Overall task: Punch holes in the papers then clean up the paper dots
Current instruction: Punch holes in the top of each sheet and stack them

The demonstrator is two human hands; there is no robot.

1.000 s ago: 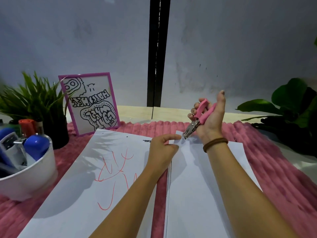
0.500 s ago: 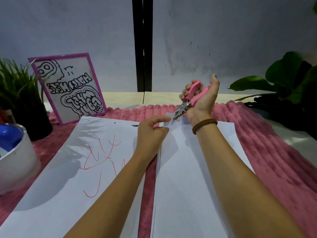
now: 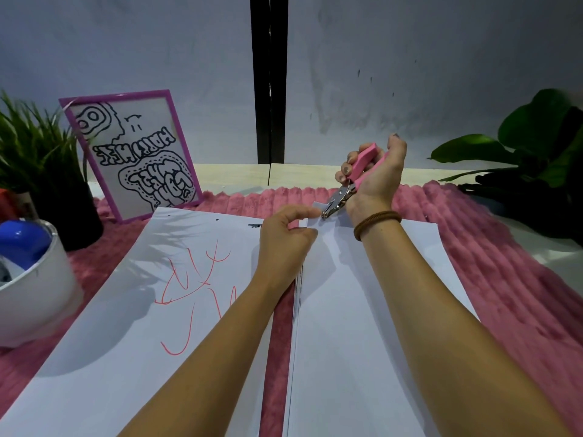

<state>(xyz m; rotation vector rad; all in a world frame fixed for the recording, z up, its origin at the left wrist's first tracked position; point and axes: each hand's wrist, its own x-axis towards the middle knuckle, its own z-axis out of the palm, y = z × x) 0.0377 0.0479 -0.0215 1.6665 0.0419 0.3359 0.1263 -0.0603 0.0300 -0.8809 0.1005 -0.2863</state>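
The right hand (image 3: 375, 181) was wrapped round the pink-handled metal hole punch (image 3: 362, 162), fingers over one handle and palm behind the other. The handles were drawn partly together; whether the squeeze was complete could not be told. Over the last second the punch's steel nose had dropped from just above the far left corner of the stack of white papers (image 3: 362, 310) to meet it. That corner now stood lifted at the nose, seemingly between its jaws. The left hand (image 3: 284, 241) had kept its place just beside the nose, on the near left, thumb and forefinger pinching the paper's edge to hold the corner up and steady. The rest of the stack lay flat beneath the right wrist, on the pink ribbed plush mat (image 3: 504, 263).

Left of the pinching hand lay the white sheet with red scribbles (image 3: 142, 294), already showing two small dark holes along its far edge. Punching therefore seemed to have moved on to the second pile, with a hole at this corner about to be cut or just being cut. No loose paper dots could be made out near either hand, so the clean-up looked to be still ahead.
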